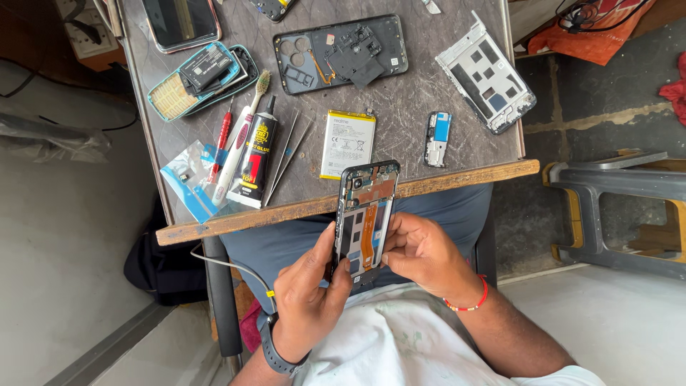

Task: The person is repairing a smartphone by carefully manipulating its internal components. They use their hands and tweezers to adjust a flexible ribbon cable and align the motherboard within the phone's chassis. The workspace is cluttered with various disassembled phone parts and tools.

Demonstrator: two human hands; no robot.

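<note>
Clearly opened up, the phone frame (365, 218) stands upright between both hands over the person's lap, just in front of the wooden edge of the tabletop (457, 143). Its back is off: a dark rectangular chassis with bare metal plates, a copper-coloured shield near the top and an orange ribbon cable running down its middle. The left hand (309, 300) closes its grip on the frame's lower left edge, thumb across the bottom; the right hand (421, 254) holds the right edge, fingers curled against it.

On the grey, scratched tabletop a flat white battery (348, 143) with a yellow border lies just beyond the frame, its label face up. Left of it lie thin metal tweezers (288, 156), a black glue tube (257, 159) with a red and yellow label, a toothbrush (239, 146) and a red screwdriver (221, 143), beside a clear blue-edged plastic bag (187, 180). Farther back sit a black back cover (341, 53) holding loose parts, a white plastic midframe (486, 73) and a teal-edged phone shell (201, 77).
</note>
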